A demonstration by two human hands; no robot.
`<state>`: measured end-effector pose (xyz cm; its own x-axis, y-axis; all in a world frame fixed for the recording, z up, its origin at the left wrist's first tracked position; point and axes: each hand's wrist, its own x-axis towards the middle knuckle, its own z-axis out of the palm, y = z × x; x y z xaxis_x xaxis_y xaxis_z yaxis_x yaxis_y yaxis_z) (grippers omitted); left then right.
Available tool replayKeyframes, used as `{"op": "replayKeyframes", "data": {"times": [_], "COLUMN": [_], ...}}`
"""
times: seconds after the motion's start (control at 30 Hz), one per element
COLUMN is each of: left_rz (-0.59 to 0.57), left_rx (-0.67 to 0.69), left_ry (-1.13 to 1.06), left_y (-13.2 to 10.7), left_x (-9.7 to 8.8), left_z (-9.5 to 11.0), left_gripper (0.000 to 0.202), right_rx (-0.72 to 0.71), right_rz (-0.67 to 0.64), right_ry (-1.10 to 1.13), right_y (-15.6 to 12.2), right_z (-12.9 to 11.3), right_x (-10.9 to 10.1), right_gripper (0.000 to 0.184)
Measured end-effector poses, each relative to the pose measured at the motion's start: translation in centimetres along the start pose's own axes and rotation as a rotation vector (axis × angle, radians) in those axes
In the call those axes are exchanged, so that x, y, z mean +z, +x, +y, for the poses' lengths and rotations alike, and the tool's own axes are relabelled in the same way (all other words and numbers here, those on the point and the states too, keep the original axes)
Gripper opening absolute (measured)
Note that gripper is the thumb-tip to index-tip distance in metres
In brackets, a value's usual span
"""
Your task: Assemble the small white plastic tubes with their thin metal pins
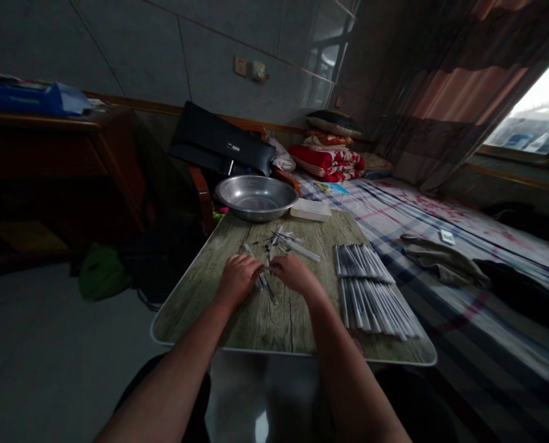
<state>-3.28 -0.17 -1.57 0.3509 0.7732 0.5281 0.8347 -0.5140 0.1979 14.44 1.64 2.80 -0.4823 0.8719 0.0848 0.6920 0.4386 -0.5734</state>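
Both my hands meet over the middle of a small wood-grain table. My left hand is curled, its fingers closed round thin grey and white stick-like parts that poke out below it. My right hand is also closed, pinching the same small parts where the two hands touch. Just beyond my fingers lies a loose scatter of similar thin sticks. To my right, two neat rows of finished white and dark sticks lie side by side on the table.
A metal basin and a flat white box stand at the table's far end. A bed with a checked sheet, folded blankets and a grey cloth runs along the right. A dark wooden desk stands at left.
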Motion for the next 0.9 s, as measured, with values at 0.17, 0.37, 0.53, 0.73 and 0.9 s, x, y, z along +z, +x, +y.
{"op": "replayKeyframes", "data": {"times": [0.17, 0.37, 0.53, 0.73, 0.9], "left_rz": [0.195, 0.311, 0.365, 0.386, 0.358], "left_rx": [0.017, -0.199, -0.295, -0.411, -0.424], "left_ry": [0.002, -0.110, -0.271, -0.396, -0.426], "left_y": [0.2, 0.2, 0.1, 0.0, 0.1], "left_x": [-0.1, -0.5, 0.4, 2.0, 2.2], "left_z": [1.0, 1.0, 0.1, -1.4, -1.6], "left_gripper": [0.033, 0.056, 0.053, 0.052, 0.050], "right_rx": [0.081, 0.217, 0.437, 0.615, 0.655], "right_rz": [0.019, 0.072, 0.230, 0.318, 0.317], "right_ry": [-0.322, -0.265, -0.341, -0.339, -0.342], "right_y": [-4.2, -13.0, -20.9, -25.4, -25.6], "right_z": [-1.5, 2.5, 7.3, 11.0, 12.0], "right_x": [-2.9, -6.4, -9.0, -9.6, -9.3], "right_gripper": [0.019, 0.015, 0.018, 0.028, 0.025]}}
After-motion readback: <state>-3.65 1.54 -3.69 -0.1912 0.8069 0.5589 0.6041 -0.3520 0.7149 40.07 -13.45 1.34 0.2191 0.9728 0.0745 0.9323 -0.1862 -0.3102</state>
